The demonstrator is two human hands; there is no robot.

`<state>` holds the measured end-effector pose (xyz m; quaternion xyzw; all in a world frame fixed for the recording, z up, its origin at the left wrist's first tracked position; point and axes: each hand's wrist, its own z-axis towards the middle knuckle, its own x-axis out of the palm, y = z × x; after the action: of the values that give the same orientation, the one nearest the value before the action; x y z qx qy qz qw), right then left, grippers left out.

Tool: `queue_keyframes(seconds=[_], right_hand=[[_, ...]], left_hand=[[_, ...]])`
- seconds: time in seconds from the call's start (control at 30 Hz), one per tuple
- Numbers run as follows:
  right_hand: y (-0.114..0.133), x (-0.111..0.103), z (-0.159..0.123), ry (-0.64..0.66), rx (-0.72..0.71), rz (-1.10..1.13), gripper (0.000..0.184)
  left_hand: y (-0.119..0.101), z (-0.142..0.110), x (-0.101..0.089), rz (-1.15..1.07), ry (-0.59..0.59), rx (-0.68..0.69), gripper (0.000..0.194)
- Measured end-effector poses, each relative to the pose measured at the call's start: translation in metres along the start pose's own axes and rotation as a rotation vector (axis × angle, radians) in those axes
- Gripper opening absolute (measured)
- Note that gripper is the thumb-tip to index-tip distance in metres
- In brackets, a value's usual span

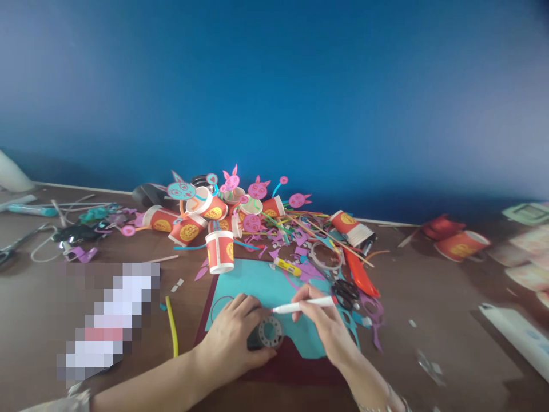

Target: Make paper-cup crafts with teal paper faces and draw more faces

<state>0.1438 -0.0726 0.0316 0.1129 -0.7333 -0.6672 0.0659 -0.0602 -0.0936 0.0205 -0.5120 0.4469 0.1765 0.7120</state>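
My left hand (229, 335) curls around a grey round roll with a holed rim (278, 339), pressing it on the blue craft paper (249, 280). In my right hand (321, 320) is a white marker (306, 304) with a red end, its tip pointing left, close to my left fingers and above the paper. A curved line drawn on the paper shows just left of my left hand. Under the paper lies a dark red sheet (274, 372). A yellow glue stick (287, 266) rests at the paper's far edge.
Red-and-white paper cups (221, 252) with pink and blue animal faces crowd the back. Black-handled scissors (345, 293), a red-orange object (360, 272) and purple scraps (371, 309) lie right of the paper. A yellow strip (172, 326) lies to the left; another cup (461, 246) is far right.
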Motion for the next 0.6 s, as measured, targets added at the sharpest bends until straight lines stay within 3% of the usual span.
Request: queue_keyframes(seconds=[0.13,0.23,0.43,0.6], right_hand=[[0.021,0.004,-0.013,0.167,-0.115,-0.415,0.012],[0.028,0.009,-0.019,0.227,-0.287,-0.642,0.008],[0.014,0.015,-0.023,0.260,-0.605,-0.864,0.016],[0.005,0.016,-0.025,0.275,-0.733,-1.004,0.017]], left_hand=[[0.003,0.000,0.001,-0.010,-0.012,0.048,0.050],[0.004,0.000,0.002,-0.004,-0.027,0.076,0.048],[0.001,0.000,0.001,-0.003,-0.058,0.072,0.041],[0.001,0.000,0.001,-0.004,-0.058,0.088,0.041]])
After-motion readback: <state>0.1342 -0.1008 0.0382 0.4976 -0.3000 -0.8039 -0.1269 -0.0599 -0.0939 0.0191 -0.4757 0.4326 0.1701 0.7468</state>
